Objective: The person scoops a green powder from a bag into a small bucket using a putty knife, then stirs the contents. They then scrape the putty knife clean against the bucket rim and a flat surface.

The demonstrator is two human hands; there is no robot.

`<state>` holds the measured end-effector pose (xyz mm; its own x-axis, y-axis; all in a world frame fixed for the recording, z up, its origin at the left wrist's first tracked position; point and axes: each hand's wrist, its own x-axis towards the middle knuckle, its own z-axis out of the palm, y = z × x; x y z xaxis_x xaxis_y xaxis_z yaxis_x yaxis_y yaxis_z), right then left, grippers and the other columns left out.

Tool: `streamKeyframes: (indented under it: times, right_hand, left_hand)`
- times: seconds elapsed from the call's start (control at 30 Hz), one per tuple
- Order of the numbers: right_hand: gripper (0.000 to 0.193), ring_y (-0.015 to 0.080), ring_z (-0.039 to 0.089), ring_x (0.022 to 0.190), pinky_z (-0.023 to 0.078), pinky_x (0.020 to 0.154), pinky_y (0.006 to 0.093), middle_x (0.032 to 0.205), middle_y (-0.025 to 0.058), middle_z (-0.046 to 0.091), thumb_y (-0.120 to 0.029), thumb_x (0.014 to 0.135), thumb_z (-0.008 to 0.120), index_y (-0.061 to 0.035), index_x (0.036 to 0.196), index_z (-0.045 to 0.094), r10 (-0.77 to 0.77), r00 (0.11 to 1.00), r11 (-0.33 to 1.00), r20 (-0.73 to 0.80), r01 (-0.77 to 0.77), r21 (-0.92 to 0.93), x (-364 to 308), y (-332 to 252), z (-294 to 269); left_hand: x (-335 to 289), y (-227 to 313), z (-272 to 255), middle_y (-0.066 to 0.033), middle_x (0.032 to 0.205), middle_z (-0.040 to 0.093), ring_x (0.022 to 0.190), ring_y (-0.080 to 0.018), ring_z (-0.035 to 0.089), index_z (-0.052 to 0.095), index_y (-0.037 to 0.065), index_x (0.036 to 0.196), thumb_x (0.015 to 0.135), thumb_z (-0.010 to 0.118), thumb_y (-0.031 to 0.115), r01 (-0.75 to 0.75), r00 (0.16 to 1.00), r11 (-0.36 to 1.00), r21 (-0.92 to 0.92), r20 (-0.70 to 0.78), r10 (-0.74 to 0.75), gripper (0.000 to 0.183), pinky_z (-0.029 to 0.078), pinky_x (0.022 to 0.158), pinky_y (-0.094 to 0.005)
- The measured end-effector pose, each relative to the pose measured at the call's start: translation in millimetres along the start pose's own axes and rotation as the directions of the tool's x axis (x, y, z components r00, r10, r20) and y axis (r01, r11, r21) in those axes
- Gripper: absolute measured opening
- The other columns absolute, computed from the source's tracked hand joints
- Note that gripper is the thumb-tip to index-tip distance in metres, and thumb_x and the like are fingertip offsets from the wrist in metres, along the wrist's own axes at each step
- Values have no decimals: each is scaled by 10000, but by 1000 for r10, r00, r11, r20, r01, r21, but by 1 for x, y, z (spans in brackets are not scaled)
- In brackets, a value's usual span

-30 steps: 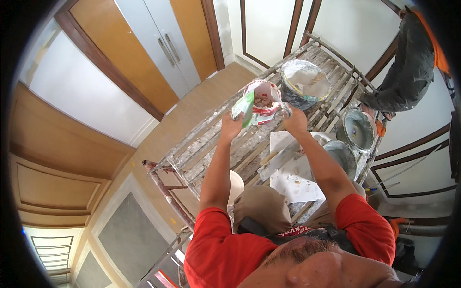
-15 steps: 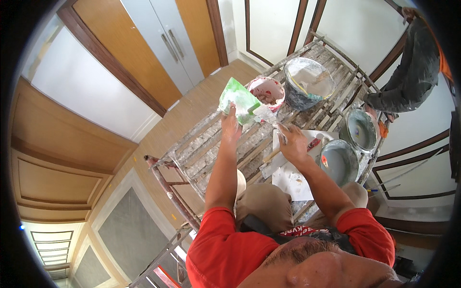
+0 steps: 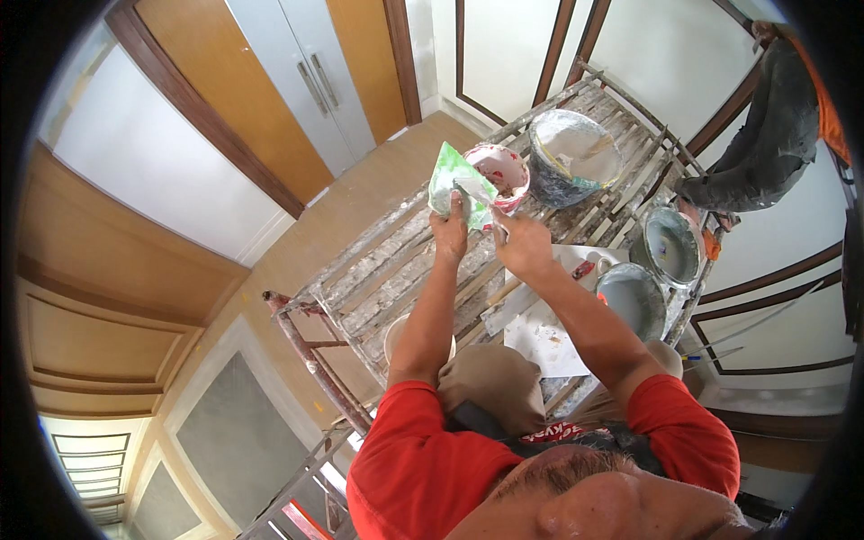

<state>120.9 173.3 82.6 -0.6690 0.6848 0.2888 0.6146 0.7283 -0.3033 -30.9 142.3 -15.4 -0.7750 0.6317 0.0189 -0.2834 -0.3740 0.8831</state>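
My left hand (image 3: 449, 232) holds a green plastic board (image 3: 443, 171) smeared with white putty, its thumb over the face. Pinched in my right hand (image 3: 526, 247) is a putty knife (image 3: 498, 231), its blade lying against the board's putty-covered side. Some of the blade blends with the white paste, so its outline is hard to make out. Just beyond the board stands a red-and-white bucket (image 3: 520, 200) with putty inside. A large dark bucket (image 3: 562, 187), coated with white residue, is to its right.
Below is a stained slatted scaffold platform (image 3: 378, 297). On the right sit two buckets of greyish water (image 3: 668, 245), one nearer me. A white sheet (image 3: 544, 346) lies by my knees. A co-worker's dark-trousered leg (image 3: 760, 162) is at far right. Metal rails (image 3: 310, 355) edge the left.
My right hand has moved up and left, bringing the putty knife further over the board. My left hand has shifted slightly right, and the green board has turned.
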Motion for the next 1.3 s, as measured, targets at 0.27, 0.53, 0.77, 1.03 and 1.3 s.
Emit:
streamKeyframes:
  times: [0.27, 0.53, 0.77, 1.03, 1.3]
  right_hand:
    - [359, 376, 681, 816, 548, 742, 463, 860, 208, 693, -238, 879, 662, -125, 1216, 715, 103, 994, 990, -19, -101, 94, 15, 8, 17]
    - [377, 371, 697, 890, 552, 789, 476, 922, 224, 704, -263, 871, 648, -136, 1222, 705, 135, 987, 988, 89, -141, 63, 25, 13, 10]
    - [322, 397, 691, 853, 546, 753, 489, 897, 243, 701, -245, 874, 676, -121, 1166, 734, 167, 982, 978, 92, -177, 114, 20, 7, -3]
    - [286, 395, 692, 813, 551, 755, 507, 826, 218, 701, -273, 886, 634, -115, 1107, 725, 53, 998, 990, 17, -55, 131, -13, 7, 15]
    - [343, 407, 686, 823, 550, 761, 489, 875, 236, 697, -256, 882, 640, -124, 1188, 724, 106, 993, 984, 56, -113, 141, -17, 17, 19]
  left_hand:
    - [-8, -6, 13, -91, 1120, 681, 1021, -159, 602, 619, -54, 1212, 1017, 623, 270, 13, 1000, 998, 63, -17, -12, 378, 483, 875, -328]
    - [-2, -20, 15, -133, 1080, 718, 967, -181, 649, 653, -68, 1165, 1030, 590, 215, -109, 992, 968, 228, -34, 120, 320, 511, 846, -328]
    - [-7, -25, 10, -135, 1095, 713, 988, -196, 647, 638, -70, 1192, 1031, 595, 245, -44, 999, 978, 202, 23, 40, 356, 508, 861, -340]
    - [2, -23, 1, -130, 1152, 691, 1047, -199, 633, 599, -77, 1239, 1049, 554, 246, -24, 1000, 987, 156, 14, 23, 377, 498, 897, -341]
    - [-6, -18, 9, -124, 1189, 667, 1075, -191, 608, 581, -73, 1265, 1052, 553, 256, 20, 999, 999, 29, -27, -20, 392, 481, 930, -330]
